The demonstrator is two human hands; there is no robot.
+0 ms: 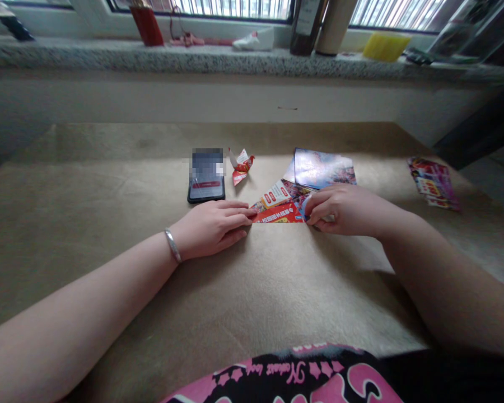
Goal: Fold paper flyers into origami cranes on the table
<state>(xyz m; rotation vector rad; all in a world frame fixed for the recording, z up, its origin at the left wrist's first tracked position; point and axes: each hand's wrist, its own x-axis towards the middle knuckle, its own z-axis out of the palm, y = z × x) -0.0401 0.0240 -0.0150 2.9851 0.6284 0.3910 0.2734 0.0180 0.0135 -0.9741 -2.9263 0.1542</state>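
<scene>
A printed red paper sheet (279, 213), folded with a straight edge toward me, lies on the table between my hands. My left hand (213, 226) rests flat, fingers stretched out, its fingertips on the paper's left corner. At the paper's right end, my right hand (338, 211) pinches the edge between thumb and fingers. Just beyond the paper is a folded red and white paper crane (241, 166). Glossy printed sheets (325, 168) lie behind my right hand, partly covered by it.
A smartphone (207, 184) lies left of the crane. More printed leaflets (433, 184) are fanned at the table's right. Beyond the table (109, 140), a stone windowsill (218, 62) carries bottles, a red container (147, 25) and a yellow sponge-like block (386, 46).
</scene>
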